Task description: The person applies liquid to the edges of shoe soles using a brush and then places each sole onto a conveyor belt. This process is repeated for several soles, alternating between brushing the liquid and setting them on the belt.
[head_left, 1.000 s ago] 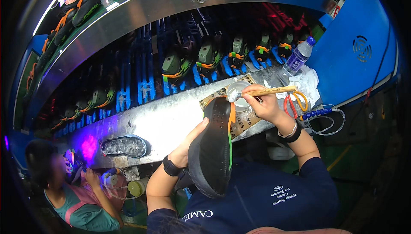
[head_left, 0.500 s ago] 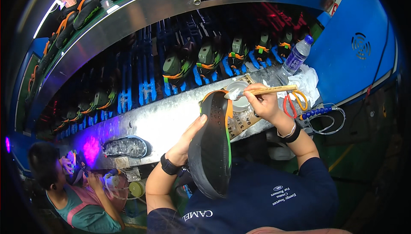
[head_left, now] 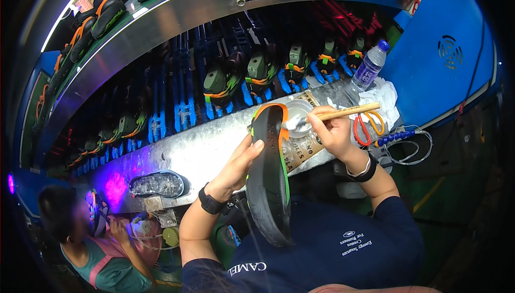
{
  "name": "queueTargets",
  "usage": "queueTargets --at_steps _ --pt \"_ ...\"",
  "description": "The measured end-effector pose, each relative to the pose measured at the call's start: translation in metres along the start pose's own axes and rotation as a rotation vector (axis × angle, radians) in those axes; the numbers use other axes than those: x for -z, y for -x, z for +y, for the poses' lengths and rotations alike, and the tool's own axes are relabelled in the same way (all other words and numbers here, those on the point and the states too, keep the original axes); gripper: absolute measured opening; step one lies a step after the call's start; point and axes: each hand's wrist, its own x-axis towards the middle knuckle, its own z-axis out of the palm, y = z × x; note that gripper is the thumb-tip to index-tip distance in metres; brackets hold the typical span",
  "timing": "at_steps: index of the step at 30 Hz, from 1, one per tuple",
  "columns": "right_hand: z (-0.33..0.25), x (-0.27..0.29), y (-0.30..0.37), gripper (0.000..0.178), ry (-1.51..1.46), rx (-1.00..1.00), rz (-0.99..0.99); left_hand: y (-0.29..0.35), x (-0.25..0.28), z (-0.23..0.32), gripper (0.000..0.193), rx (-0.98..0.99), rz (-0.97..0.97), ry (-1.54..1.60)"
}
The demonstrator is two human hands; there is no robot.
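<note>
Holding: left hand [head_left: 236, 168] is gripping sole [head_left: 267, 180] by its side; right hand [head_left: 336, 133] is pinching brush [head_left: 351, 111], bristles [head_left: 294, 124] are sitting at sole's orange edge, near cup [head_left: 300, 107].

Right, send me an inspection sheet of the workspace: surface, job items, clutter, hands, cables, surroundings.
Surface: bench smeared, with bright glare in the middle and pink-violet light at left.
Job items: black sole with orange and green edging, held up; brush with its white-coated tip at the orange edge, contact unclear; round bowl behind.
Clutter: bottle, crumpled white cloth, red and orange loops, second sole lying at left.
Hands: left hand grips the sole; right hand grips the brush.
Cables: blue segmented hose and clear tubing at right.
Surroundings: shoes on blue racks; a co-worker at lower left.
</note>
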Motion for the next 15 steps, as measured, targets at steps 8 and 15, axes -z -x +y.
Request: queueTargets --at_steps 8,15 --pt "0.010 -0.001 0.008 0.006 0.065 0.049 0.061 -0.001 0.001 0.004 0.063 -0.054 0.003 -0.069" --pt "0.006 -0.009 -0.001 0.004 -0.003 0.097 0.110 -0.009 0.007 -0.001 0.066 -0.042 -0.007 -0.173"
